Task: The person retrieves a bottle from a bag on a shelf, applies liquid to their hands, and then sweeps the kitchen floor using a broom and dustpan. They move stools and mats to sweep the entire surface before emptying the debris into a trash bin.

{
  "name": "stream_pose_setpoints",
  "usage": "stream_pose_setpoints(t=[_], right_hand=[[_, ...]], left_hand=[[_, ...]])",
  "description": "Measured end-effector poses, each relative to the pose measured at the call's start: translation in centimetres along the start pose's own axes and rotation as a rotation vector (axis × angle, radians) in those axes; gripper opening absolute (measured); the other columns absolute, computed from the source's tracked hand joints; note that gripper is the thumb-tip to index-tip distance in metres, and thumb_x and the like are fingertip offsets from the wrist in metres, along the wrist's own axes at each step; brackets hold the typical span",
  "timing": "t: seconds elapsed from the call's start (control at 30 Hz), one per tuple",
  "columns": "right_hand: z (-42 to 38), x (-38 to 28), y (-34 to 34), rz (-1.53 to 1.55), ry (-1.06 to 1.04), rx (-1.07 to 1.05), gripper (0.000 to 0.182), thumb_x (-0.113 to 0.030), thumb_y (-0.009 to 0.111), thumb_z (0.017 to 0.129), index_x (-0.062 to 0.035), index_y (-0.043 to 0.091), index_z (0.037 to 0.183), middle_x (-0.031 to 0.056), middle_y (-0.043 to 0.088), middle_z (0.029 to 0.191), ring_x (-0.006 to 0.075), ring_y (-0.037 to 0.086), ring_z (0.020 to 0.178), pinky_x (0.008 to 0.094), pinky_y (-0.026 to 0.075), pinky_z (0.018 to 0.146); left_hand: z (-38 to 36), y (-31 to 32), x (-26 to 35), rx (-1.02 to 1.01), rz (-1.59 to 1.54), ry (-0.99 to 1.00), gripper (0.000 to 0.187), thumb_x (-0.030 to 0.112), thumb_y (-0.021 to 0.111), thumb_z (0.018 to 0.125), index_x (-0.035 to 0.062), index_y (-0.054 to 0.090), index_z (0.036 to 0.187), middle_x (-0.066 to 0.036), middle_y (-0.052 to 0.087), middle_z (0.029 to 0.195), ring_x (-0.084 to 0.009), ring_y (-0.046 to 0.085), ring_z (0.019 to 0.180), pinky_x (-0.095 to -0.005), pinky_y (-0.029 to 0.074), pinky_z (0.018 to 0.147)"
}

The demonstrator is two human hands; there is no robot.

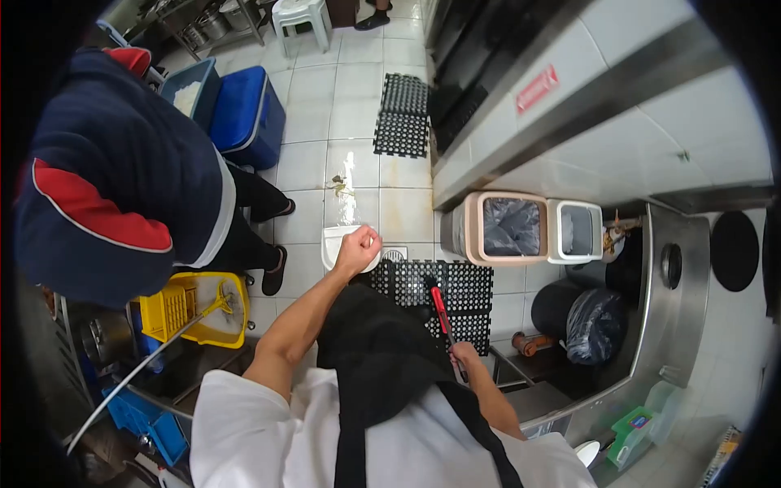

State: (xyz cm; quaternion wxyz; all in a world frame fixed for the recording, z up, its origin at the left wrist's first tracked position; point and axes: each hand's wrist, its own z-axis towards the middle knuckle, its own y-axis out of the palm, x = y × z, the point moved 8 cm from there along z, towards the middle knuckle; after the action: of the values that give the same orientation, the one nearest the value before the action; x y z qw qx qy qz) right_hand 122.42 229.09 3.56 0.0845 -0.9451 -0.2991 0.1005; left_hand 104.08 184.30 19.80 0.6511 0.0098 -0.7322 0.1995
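Observation:
My left hand (358, 250) is closed in a fist over a white dustpan (332, 237) on the tiled floor, seemingly gripping its upright handle, which the hand hides. My right hand (464, 355) is wrapped round a broom (442, 309) with a red and dark handle. The broom slants down over a black perforated rubber mat (477, 302), and its dark head is hard to make out against the mat. Beyond the dustpan, small greenish scraps (337, 185) lie on the shiny tiles.
At the left stands a person in a navy and red top (122, 163), close to a yellow mop bucket (236, 329). A blue cooler (248, 114) is farther back. Two lined bins (472, 244) and a steel counter (687, 301) line the right. A floor drain (394, 254) adjoins the mat.

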Motion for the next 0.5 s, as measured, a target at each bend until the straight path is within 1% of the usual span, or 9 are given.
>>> stream_pose_setpoints(t=[0.07, 0.1, 0.17, 0.2, 0.27, 0.33, 0.4, 0.47, 0.5], right_hand=[[-2.4, -4.6, 0.4, 0.002, -0.027, 0.039, 0.016, -0.006, 0.054, 0.087, 0.0019, 0.056, 0.073, 0.0084, 0.051, 0.055, 0.0204, 0.049, 0.041, 0.0357, 0.042, 0.037], [-3.0, -7.1, 0.9, -0.041, -0.049, 0.002, 0.012, -0.006, 0.054, 0.087, 0.0016, 0.057, 0.077, 0.0075, 0.051, 0.056, 0.0196, 0.049, 0.042, 0.0353, 0.043, 0.037], [-3.3, -12.9, 2.0, -0.072, -0.117, -0.027, 0.007, -0.005, 0.054, 0.087, 0.0004, 0.058, 0.088, 0.0054, 0.047, 0.055, 0.0174, 0.047, 0.04, 0.0341, 0.043, 0.036], [-3.5, -15.0, 2.1, -0.099, -0.106, -0.02, 0.007, -0.005, 0.054, 0.087, 0.0004, 0.058, 0.088, 0.0054, 0.047, 0.055, 0.0174, 0.047, 0.04, 0.0341, 0.043, 0.036], [-4.0, -20.9, 3.4, -0.101, -0.256, -0.034, 0.013, -0.007, 0.053, 0.083, 0.003, 0.058, 0.089, 0.0058, 0.049, 0.055, 0.0168, 0.048, 0.04, 0.0331, 0.043, 0.036], [-3.3, -26.9, 4.9, -0.302, -0.403, -0.002, 0.018, -0.011, 0.054, 0.085, 0.0032, 0.059, 0.095, 0.0091, 0.055, 0.057, 0.0188, 0.055, 0.042, 0.0344, 0.046, 0.04], [-1.2, -33.3, 6.0, -0.387, -0.491, 0.052, 0.037, -0.012, 0.06, 0.085, 0.0032, 0.059, 0.119, 0.0103, 0.058, 0.062, 0.0188, 0.057, 0.044, 0.0329, 0.047, 0.039], [2.0, -40.9, 7.6, -0.522, -0.7, 0.13, 0.041, -0.017, 0.059, 0.086, 0.0034, 0.057, 0.122, 0.0155, 0.062, 0.062, 0.023, 0.059, 0.045, 0.0349, 0.051, 0.045], [5.8, -44.4, 8.4, -0.696, -0.778, 0.197, 0.043, -0.021, 0.058, 0.087, 0.0026, 0.057, 0.123, 0.0189, 0.064, 0.067, 0.0252, 0.062, 0.048, 0.0368, 0.053, 0.049]], left_hand=[[0.9, -2.1, -3.4, -0.023, 0.019, 0.031, 0.013, 0.011, 0.066, 0.083, 0.003, 0.057, 0.077, 0.0, 0.039, 0.048, -0.0078, 0.033, 0.046, -0.0289, 0.03, 0.044], [1.4, -3.0, -4.3, -0.048, 0.018, -0.019, 0.013, 0.01, 0.066, 0.082, 0.003, 0.057, 0.077, -0.001, 0.04, 0.048, -0.0086, 0.034, 0.045, -0.0301, 0.031, 0.044], [3.1, -4.6, -7.0, -0.051, 0.024, 0.005, 0.012, 0.01, 0.066, 0.082, 0.003, 0.057, 0.077, -0.002, 0.041, 0.048, -0.0093, 0.035, 0.045, -0.0305, 0.032, 0.044], [3.3, -4.9, -8.3, -0.063, 0.053, 0.022, 0.012, 0.011, 0.066, 0.082, 0.003, 0.057, 0.077, -0.003, 0.041, 0.048, -0.01, 0.035, 0.044, -0.0309, 0.032, 0.044], [3.3, -6.4, -9.8, -0.045, 0.065, -0.01, 0.011, 0.01, 0.066, 0.081, 0.0028, 0.058, 0.078, -0.004, 0.043, 0.048, -0.0119, 0.038, 0.044, -0.0315, 0.034, 0.044], [3.9, -7.8, -10.9, -0.032, 0.113, -0.032, 0.01, 0.009, 0.066, 0.081, 0.0023, 0.058, 0.079, -0.006, 0.045, 0.048, -0.0157, 0.042, 0.043, -0.0327, 0.037, 0.046], [4.4, -9.9, -12.6, 0.024, 0.136, -0.015, 0.01, 0.008, 0.066, 0.081, 0.0023, 0.058, 0.079, -0.007, 0.046, 0.049, -0.0167, 0.045, 0.044, -0.0336, 0.038, 0.047], [4.6, -11.4, -14.0, 0.079, 0.171, -0.008, 0.01, 0.008, 0.066, 0.081, 0.0023, 0.059, 0.079, -0.008, 0.047, 0.05, -0.0176, 0.047, 0.046, -0.0345, 0.039, 0.048], [4.8, -12.9, -14.8, 0.189, 0.184, -0.087, 0.01, 0.009, 0.067, 0.081, 0.002, 0.059, 0.082, -0.008, 0.048, 0.052, -0.0185, 0.049, 0.048, -0.0349, 0.04, 0.049]])
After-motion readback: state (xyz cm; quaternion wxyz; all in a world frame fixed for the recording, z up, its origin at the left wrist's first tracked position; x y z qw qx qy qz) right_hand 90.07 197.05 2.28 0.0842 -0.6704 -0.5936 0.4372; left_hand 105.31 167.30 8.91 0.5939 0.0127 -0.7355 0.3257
